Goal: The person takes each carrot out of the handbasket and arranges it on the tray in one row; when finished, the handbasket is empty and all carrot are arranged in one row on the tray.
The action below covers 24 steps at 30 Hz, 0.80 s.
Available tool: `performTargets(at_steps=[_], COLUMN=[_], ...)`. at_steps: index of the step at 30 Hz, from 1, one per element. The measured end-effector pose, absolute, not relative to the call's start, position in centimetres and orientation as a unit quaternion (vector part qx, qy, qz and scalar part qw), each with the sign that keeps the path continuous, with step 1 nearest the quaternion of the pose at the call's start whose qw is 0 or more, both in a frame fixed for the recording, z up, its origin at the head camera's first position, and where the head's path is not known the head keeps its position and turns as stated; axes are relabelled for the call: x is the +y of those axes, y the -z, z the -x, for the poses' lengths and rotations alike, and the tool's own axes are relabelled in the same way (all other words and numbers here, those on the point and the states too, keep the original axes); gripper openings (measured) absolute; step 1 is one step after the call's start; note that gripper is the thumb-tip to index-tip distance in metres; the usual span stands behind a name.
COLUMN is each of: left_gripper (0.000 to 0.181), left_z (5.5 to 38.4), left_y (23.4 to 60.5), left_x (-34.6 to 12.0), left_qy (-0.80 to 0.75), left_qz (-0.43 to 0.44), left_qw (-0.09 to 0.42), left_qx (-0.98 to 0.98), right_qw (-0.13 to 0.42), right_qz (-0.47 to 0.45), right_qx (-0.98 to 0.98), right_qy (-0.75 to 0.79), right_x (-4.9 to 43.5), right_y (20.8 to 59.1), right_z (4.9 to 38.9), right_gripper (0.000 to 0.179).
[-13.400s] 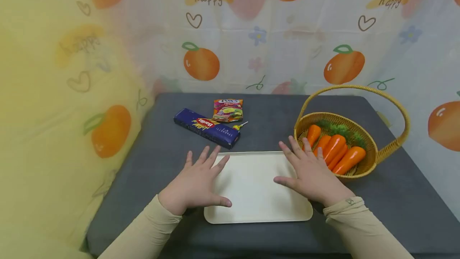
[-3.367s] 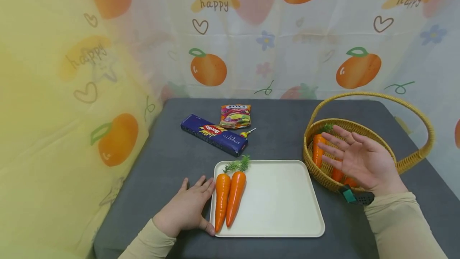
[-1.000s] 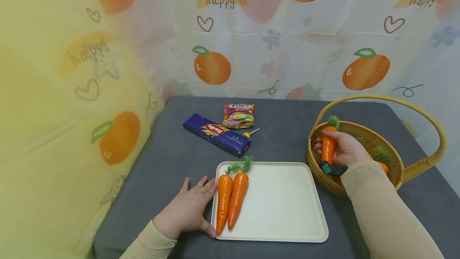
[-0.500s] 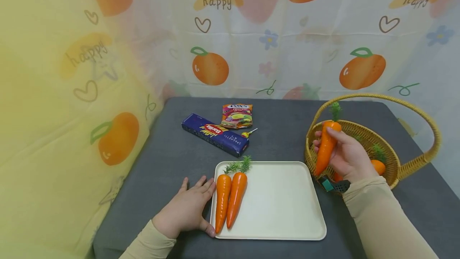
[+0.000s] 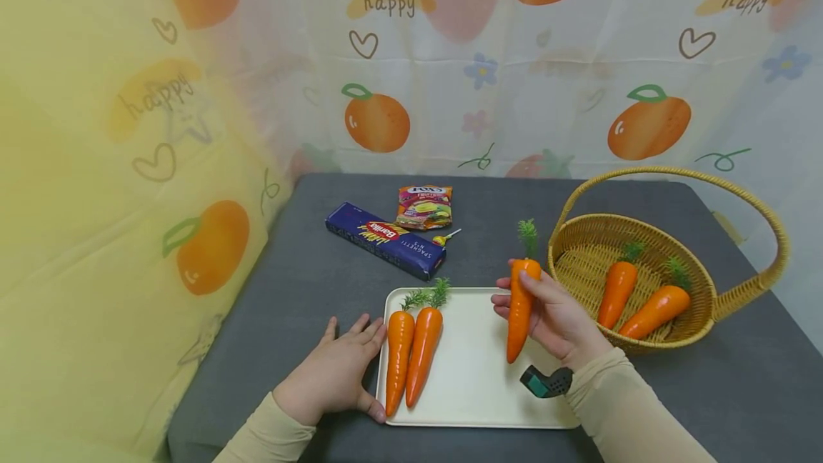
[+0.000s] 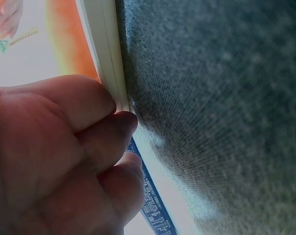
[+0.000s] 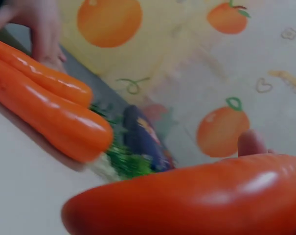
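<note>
My right hand [image 5: 562, 320] grips an orange carrot [image 5: 519, 313] with a green tuft, over the right half of a cream tray [image 5: 476, 384]. The carrot points tip-down in the head view and fills the foreground of the right wrist view. My left hand [image 5: 334, 377] lies at the tray's left edge with fingers spread. Its fingertips touch the rim [image 6: 108, 58] in the left wrist view. Side by side along the tray's left end lie two more carrots, one [image 5: 399, 363] by the rim and one [image 5: 424, 356] beside it.
Right of the tray stands a wicker basket [image 5: 569, 270] with a tall handle, holding two carrots [image 5: 654, 311]. Behind the tray are a blue Barilla spaghetti box [image 5: 411, 252], a Fox's candy bag [image 5: 424, 209] and a lollipop [image 5: 440, 240]. A fruit-print curtain [image 5: 270, 77] hangs behind the grey table.
My right hand has lifted the carrot out of the basket and carried it left over the tray. The left hand has stayed at the tray's edge.
</note>
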<state>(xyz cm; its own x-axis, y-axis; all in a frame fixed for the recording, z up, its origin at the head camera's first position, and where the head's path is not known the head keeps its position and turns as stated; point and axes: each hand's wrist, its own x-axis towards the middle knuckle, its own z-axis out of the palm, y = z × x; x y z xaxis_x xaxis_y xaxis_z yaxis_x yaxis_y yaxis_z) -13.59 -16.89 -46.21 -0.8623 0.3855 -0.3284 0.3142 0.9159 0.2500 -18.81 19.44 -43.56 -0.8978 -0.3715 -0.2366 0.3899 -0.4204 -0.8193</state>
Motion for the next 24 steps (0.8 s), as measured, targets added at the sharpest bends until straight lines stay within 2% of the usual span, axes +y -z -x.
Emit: performTargets(at_steps=[9, 18, 24], left_gripper=[0.145, 0.144, 0.146], left_z=[13.7, 13.6, 13.5], left_y=[46.4, 46.2, 46.3], left_x=[-17.0, -17.0, -17.1], left_qy=[-0.095, -0.102, -0.102], left_qz=[-0.184, -0.185, -0.183], left_qw=[0.189, 0.187, 0.189], left_qx=[0.96, 0.959, 0.959], right_qw=[0.267, 0.267, 0.262], right_qz=[-0.06, -0.119, -0.154], right_qx=[0.511, 0.564, 0.571], right_qy=[0.815, 0.772, 0.763], right_x=[15.0, 12.0, 11.4], right_y=[46.3, 48.2, 47.7], right_z=[17.4, 15.7, 15.1], right_gripper=[0.056, 0.049, 0.054])
